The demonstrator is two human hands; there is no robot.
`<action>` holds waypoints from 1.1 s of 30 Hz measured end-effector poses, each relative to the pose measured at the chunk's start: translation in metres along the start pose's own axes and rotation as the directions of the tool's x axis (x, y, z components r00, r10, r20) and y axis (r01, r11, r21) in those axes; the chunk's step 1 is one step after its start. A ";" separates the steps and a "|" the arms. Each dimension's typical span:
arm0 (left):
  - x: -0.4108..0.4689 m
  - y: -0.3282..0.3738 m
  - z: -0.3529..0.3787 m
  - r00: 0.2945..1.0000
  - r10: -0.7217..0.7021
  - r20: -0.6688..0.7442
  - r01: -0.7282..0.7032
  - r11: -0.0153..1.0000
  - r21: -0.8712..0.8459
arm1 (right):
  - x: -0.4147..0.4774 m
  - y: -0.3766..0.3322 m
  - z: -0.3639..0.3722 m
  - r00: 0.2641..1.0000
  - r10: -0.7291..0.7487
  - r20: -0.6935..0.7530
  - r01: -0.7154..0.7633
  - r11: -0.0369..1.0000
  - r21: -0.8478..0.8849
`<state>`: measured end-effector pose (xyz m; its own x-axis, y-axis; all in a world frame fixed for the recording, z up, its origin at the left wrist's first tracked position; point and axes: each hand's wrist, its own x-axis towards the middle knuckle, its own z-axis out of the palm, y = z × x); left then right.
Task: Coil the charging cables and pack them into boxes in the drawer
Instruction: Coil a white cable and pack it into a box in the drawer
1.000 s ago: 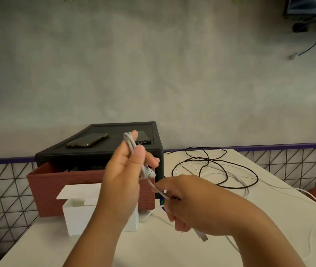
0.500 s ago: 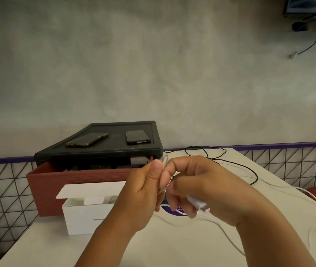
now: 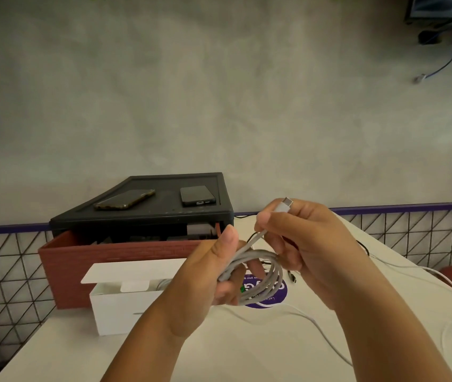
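Note:
A grey-white charging cable (image 3: 263, 271) is wound into several loops above the table. My left hand (image 3: 213, 274) grips one side of the coil between thumb and fingers. My right hand (image 3: 310, 244) pinches the cable's free end, with the connector (image 3: 284, 204) sticking up past the fingertips. An open white box (image 3: 120, 307) with its lid up stands on the table to the left, in front of the pulled-out red drawer (image 3: 81, 257) of a black cabinet (image 3: 147, 213).
Two phones (image 3: 124, 199) (image 3: 197, 195) lie on the cabinet top. A loose white cable (image 3: 327, 337) and a black cable (image 3: 362, 248) trail over the white table (image 3: 247, 351) at the right. A purple round sticker (image 3: 277, 296) sits under the coil. A wire grid fence (image 3: 1, 271) borders the table.
My hands have drawn apart. The cable now hangs as an open coil from my left hand, and my right hand has lifted the connector end up and to the right.

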<state>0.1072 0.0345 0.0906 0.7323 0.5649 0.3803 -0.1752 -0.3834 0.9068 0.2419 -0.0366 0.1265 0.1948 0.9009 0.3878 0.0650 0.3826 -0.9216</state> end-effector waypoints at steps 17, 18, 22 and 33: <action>0.007 0.006 0.010 0.864 -0.121 -0.488 0.081 0.991 -0.102 | 0.009 0.016 0.001 0.960 -0.264 -0.089 0.152 0.764 -0.628; 0.007 0.007 0.010 0.843 -0.126 -0.523 0.076 0.990 -0.115 | 0.007 0.014 0.002 0.969 -0.245 -0.039 0.169 0.765 -0.621; 0.009 0.005 0.005 0.780 -0.142 -0.609 0.092 0.989 -0.112 | 0.004 0.013 0.006 0.985 -0.133 0.108 0.171 0.747 -0.642; 0.006 0.009 -0.004 0.915 -0.114 -0.387 -0.076 0.893 -0.443 | 0.005 0.014 0.000 0.965 -0.063 0.256 0.072 0.997 -0.024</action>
<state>0.1077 0.0377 0.1020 0.4352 0.8435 0.3147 -0.5037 -0.0617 0.8617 0.2434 -0.0269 0.1151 -0.0667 0.8972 0.4365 0.1024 0.4414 -0.8915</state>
